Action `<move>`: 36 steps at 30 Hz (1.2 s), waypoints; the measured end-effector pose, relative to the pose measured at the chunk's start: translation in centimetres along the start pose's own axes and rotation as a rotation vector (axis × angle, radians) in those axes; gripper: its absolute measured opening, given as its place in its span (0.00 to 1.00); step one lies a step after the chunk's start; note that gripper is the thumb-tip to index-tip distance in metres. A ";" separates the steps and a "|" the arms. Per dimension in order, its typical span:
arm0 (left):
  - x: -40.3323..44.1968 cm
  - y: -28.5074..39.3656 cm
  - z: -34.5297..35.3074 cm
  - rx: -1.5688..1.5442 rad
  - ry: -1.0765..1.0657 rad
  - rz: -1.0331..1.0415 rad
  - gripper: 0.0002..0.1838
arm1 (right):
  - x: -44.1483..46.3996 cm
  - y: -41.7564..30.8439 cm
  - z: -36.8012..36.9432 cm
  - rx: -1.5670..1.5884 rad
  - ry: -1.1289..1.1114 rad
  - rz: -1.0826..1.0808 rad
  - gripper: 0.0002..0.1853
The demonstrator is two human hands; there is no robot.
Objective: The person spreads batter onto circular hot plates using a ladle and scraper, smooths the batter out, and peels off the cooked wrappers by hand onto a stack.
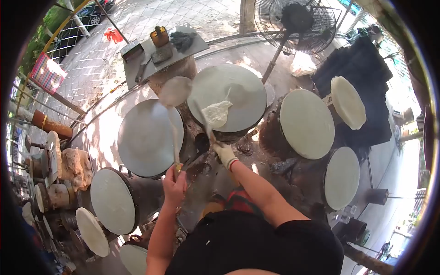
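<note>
My bare left hand is closed around the wooden handle of a long-handled round paddle. The paddle's disc is blurred and hangs between two round griddles. My right hand, in a white glove, grips a flat scraper by its handle. Its blade reaches over the near left part of the centre griddle. A crumpled sheet of pale batter lies against the blade on that griddle, whose surface looks partly coated. Below the paddle, the left griddle has a bare grey, shiny top.
More batter-covered griddles stand around me, including a right griddle and a lower-left griddle. A tilted pale disc sits at far right. Behind are a small table, a large fan and wire fencing.
</note>
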State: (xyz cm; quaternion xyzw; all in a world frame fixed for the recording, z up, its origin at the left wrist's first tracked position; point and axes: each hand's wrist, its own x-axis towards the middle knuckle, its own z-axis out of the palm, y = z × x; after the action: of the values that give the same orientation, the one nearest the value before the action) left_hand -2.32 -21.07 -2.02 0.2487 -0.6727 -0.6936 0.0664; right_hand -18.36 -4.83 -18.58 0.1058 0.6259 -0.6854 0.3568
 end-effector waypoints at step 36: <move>-8.4 -0.6 12.4 -0.855 -0.141 -0.145 0.08 | -3.7 -5.9 -21.8 -0.723 0.153 -0.136 0.25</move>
State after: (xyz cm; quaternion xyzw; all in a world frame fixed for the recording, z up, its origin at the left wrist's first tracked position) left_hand -0.24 -6.25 -0.80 0.1976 -0.3087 -0.9279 0.0685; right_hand -25.95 16.67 -15.98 -0.0179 0.8578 -0.4326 0.2769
